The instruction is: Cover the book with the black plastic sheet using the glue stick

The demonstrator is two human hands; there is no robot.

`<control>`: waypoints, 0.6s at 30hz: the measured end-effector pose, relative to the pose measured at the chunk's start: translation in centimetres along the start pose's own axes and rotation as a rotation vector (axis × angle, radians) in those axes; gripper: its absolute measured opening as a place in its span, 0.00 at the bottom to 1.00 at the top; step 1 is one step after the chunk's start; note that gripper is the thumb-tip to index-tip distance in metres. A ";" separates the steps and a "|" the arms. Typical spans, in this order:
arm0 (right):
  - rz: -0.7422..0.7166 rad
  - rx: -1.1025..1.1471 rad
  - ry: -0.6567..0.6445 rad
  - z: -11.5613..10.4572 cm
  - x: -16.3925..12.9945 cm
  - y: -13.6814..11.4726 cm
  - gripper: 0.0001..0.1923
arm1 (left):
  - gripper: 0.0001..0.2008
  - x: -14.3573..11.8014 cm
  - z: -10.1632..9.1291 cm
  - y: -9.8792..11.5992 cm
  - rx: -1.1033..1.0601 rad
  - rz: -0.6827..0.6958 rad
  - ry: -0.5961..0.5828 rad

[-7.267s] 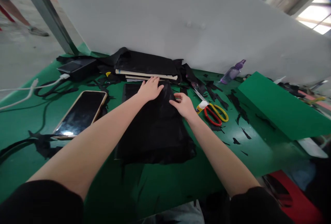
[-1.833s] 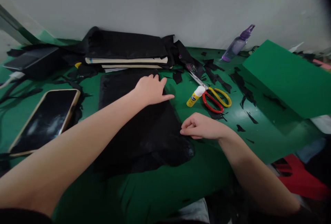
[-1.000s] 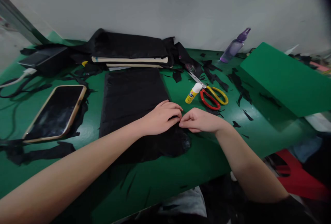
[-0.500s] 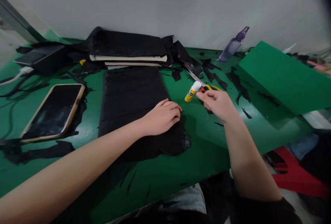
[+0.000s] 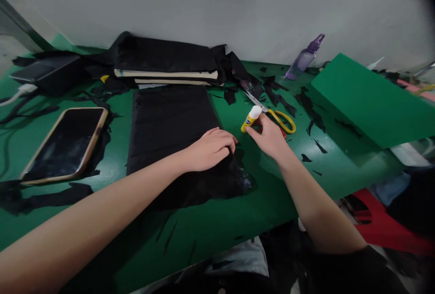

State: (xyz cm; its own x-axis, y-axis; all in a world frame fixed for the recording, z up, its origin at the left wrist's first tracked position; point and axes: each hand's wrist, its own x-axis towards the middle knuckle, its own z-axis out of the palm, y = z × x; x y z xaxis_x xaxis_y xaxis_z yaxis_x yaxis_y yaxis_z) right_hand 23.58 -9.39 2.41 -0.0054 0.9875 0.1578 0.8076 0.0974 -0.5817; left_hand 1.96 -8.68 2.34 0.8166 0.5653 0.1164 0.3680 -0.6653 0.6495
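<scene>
A flat rectangular piece covered in black sheet material lies on the green table. A loose flap at its lower right has a shiny whitish smear. My left hand rests palm down on its right side, fingers loosely bent near the edge. To the right, my right hand has thumb and fingers around a yellow glue stick with a white cap, tilted close to the tabletop. Behind that hand lie scissors with yellow handles, partly hidden by the fingers.
A phone lies at left, near a black box with a cable. Black-covered books are stacked at the back. Black scraps, a purple bottle and a green board are at right, above a red stool.
My right hand has moved left from beside the scissors and closed on the glue stick. More of the yellow scissor handles shows. My left hand stays on the black-covered piece.
</scene>
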 end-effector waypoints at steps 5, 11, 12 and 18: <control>-0.006 0.079 -0.008 0.4 0.4 0.7 0.16 | 0.11 0.1 -0.5 -0.3 -0.171 -0.010 0.073; -0.016 0.158 0.084 1.0 0.5 0.8 0.16 | 0.08 0.3 -1.2 -0.2 -0.430 -0.099 0.110; -0.018 0.185 0.102 1.0 0.5 0.8 0.16 | 0.07 0.3 -1.3 -0.2 -0.502 -0.118 0.119; -0.042 0.279 0.251 0.5 0.4 0.2 0.16 | 0.04 -0.7 -2.3 0.2 -1.004 -0.326 0.189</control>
State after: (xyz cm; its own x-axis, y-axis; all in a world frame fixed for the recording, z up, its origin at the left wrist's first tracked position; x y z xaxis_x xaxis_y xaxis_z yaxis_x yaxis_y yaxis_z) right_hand 23.40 -8.88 1.96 0.1371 0.9241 0.3566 0.6180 0.2015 -0.7599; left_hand 0.42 -8.06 4.11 0.6310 0.7671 -0.1154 -0.0486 0.1876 0.9810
